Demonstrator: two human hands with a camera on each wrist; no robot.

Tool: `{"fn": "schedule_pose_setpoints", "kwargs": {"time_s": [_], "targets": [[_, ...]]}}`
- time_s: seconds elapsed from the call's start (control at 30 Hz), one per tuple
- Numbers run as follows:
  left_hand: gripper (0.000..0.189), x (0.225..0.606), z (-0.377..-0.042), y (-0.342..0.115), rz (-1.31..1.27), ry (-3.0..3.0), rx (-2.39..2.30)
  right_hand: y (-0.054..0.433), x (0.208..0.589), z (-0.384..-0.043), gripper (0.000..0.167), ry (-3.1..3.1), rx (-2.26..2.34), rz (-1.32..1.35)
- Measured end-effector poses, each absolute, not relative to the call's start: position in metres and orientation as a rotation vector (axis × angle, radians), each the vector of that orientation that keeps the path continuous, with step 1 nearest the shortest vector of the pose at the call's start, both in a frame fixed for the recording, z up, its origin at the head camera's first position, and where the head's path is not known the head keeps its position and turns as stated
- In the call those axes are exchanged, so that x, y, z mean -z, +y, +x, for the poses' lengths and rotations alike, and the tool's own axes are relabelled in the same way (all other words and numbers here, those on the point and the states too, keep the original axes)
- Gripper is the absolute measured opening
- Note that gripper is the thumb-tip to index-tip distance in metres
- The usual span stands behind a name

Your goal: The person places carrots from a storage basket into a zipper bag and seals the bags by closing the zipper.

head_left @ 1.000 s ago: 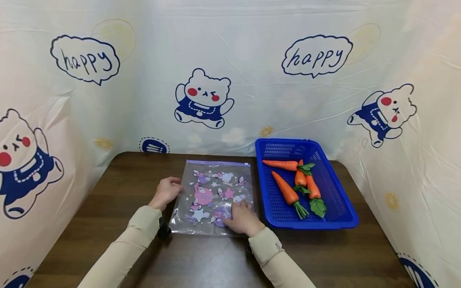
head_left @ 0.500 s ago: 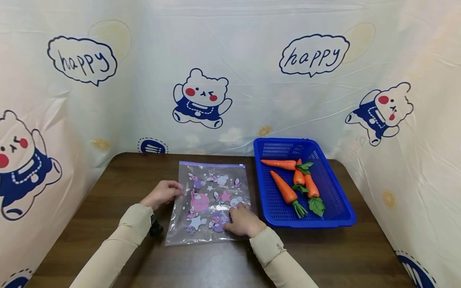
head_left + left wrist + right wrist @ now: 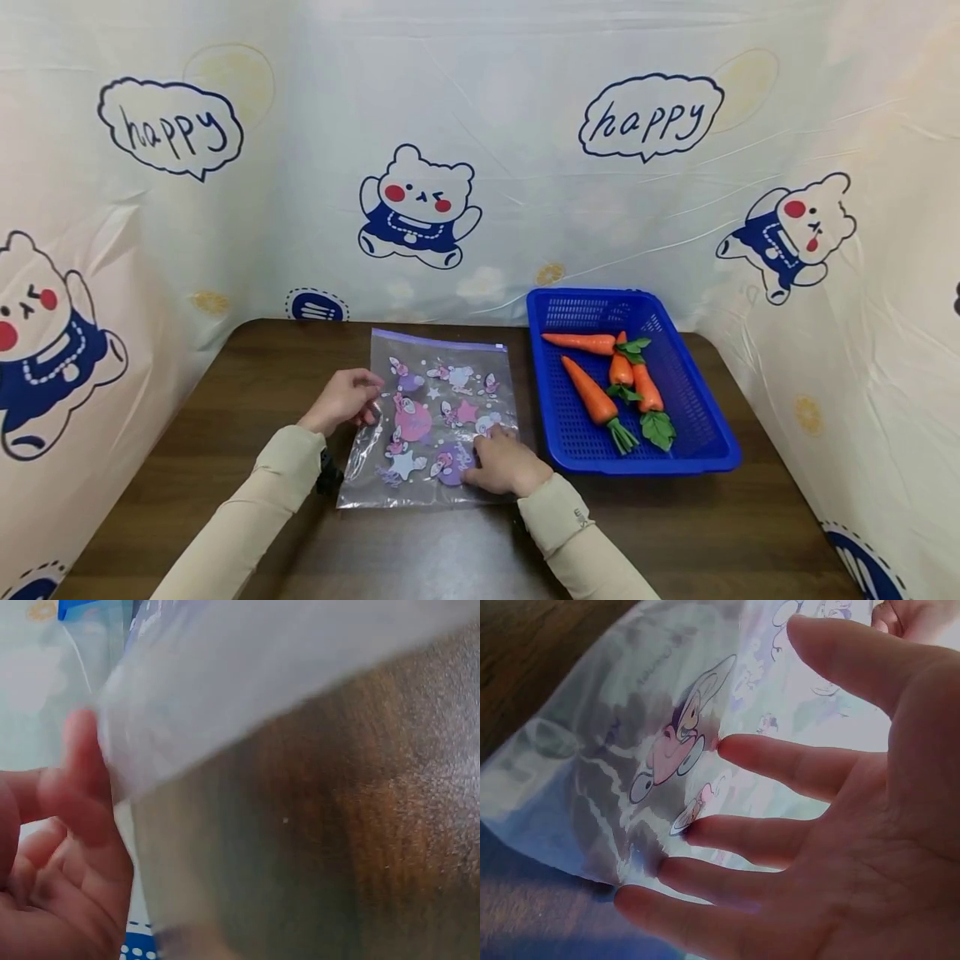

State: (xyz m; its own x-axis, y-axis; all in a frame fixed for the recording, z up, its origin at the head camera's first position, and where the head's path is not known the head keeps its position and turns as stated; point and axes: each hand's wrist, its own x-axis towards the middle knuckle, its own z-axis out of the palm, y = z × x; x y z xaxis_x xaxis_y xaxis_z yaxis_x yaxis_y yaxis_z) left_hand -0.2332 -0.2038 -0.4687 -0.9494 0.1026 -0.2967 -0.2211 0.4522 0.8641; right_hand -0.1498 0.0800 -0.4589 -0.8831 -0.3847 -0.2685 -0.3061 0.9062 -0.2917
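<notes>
- The left hand is bending its fingers at the left edge of the clear bag; its grip is pinching the film at that edge, though the fingertips are blurring in the left wrist view.
- The right hand is resting on the lower right part of the bag; its grip is spreading wide, the fingers lying apart and nearly straight, their tips touching the printed film.
- The bag is lying on the dark wooden counter, between the two hands and to the left of the basket; its left side is rising off the wood near the left hand.
- A purple zip strip is running along the bag's far edge, with a pale slider sitting at the right end.
- Pink, purple and white cartoon figures and stars are covering the bag's middle.
- The blue basket is standing just beside the bag, near the right hand, and is holding four orange carrots with green tops.
- Cream sleeves are covering both forearms.
- A pale curtain is hanging behind the counter, showing bears and "happy" speech bubbles.
</notes>
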Motion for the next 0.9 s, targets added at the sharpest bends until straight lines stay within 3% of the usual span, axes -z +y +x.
{"fn": "schedule_pose_setpoints", "kwargs": {"time_s": [0.33, 0.6, 0.9], "targets": [[0.017, 0.451, -0.225, -0.209, -0.087, 2.505, -1.576, 0.079, 0.459, -0.152, 0.036, 2.749, 0.535, -0.603], [0.028, 0.436, -0.216, -0.221, -0.032, 2.521, -1.620, 0.079, 0.440, -0.160, 0.062, 2.742, 0.773, -0.509], [0.039, 0.426, -0.212, -0.232, 0.084, 2.678, -1.618, 0.091, 0.421, -0.170, 0.067, 2.826, 0.850, -0.318]]}}
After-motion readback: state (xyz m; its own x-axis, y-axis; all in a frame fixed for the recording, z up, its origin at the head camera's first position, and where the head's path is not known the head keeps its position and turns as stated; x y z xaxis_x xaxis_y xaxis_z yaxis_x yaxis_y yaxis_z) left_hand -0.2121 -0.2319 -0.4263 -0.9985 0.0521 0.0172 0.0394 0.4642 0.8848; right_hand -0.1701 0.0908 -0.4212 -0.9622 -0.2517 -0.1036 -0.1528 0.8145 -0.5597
